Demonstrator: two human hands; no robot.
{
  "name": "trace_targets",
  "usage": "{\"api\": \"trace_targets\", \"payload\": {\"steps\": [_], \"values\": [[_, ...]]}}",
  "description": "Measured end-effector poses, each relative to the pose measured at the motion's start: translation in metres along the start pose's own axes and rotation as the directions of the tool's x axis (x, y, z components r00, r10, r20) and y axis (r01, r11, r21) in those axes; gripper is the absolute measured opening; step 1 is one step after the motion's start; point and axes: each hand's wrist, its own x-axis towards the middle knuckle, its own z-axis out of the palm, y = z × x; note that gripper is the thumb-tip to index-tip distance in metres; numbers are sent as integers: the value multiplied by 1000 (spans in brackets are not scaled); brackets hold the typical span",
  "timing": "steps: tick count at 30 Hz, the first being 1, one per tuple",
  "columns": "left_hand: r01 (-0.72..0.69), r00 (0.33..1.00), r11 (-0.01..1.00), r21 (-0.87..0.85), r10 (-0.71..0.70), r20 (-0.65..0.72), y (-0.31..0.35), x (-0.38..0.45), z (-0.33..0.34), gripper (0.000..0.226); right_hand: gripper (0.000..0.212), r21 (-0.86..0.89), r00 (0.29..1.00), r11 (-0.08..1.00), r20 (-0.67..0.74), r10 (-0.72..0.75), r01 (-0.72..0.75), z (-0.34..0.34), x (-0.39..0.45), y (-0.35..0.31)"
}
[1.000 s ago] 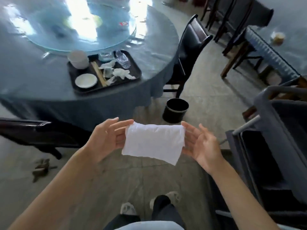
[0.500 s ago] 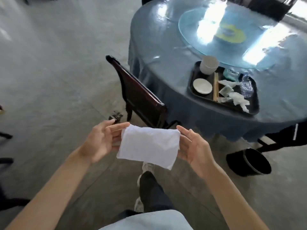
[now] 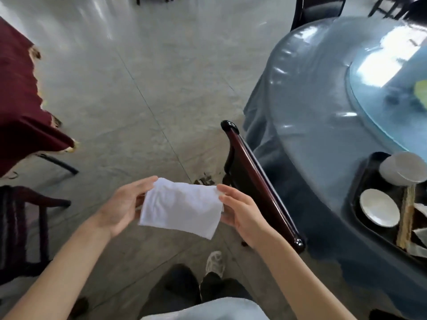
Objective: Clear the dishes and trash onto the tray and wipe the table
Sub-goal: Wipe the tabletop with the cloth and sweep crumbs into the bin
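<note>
While both hands were up at waist height, the left hand point(image 3: 120, 207) and right hand point(image 3: 240, 215) each pinched an end of a white cloth point(image 3: 181, 207), stretched flat between them over the floor, well off the table point(image 3: 307, 107). Just right of it stood a dark wooden chair point(image 3: 258, 185), pushed against the blue tablecloth. Further right the black tray point(image 3: 367, 174) sat on the table edge with a small white plate point(image 3: 379, 207), a bowl point(image 3: 402, 167) and what looked like chopsticks and wrappers, kinda blurry though.
</note>
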Motion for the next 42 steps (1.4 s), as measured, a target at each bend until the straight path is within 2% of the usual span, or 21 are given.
{"api": "trace_targets", "payload": {"steps": [2, 6, 13, 14, 18, 22, 29, 35, 39, 42], "values": [[-15, 998, 998, -58, 12, -66, 14, 25, -14, 39, 29, -22, 1000, 1000, 19, 1, -1, 12, 33, -21], [-35, 994, 995, -90, 25, -107, 49, 75, -39, 37, 38, -42, 1000, 999, 23, 3, -2, 35, 102, -61], [-34, 994, 997, -74, 26, -107, 126, 193, -94, 50, 39, -43, 1000, 999, -4, 12, -13, 72, 223, -135], [-30, 995, 997, -67, 24, -93, 140, 215, -102, 53, 39, -45, 1000, 999, -21, 5, -6, 76, 241, -148], [-19, 999, 1000, -9, 20, 30, 206, 302, -117, 43, 45, -15, 991, 999, -127, -32, 30, 85, 300, -203], [-19, 984, 994, 109, -1, 179, 275, 384, -105, 56, 50, 65, 968, 996, -250, -35, 53, 71, 344, -253], [-69, 913, 955, 288, -56, 405, 377, 513, 6, 51, 61, 219, 873, 965, -487, -19, 143, -13, 389, -317], [-198, 815, 904, 379, -63, 576, 451, 608, 140, 49, 65, 318, 764, 884, -641, -67, 344, -116, 420, -367], [-282, 741, 867, 411, -75, 667, 490, 665, 245, 54, 71, 282, 638, 846, -765, -86, 453, -188, 437, -400], [-329, 650, 837, 436, -134, 748, 502, 683, 323, 56, 75, 237, 514, 854, -857, -41, 464, -230, 426, -412]]}}
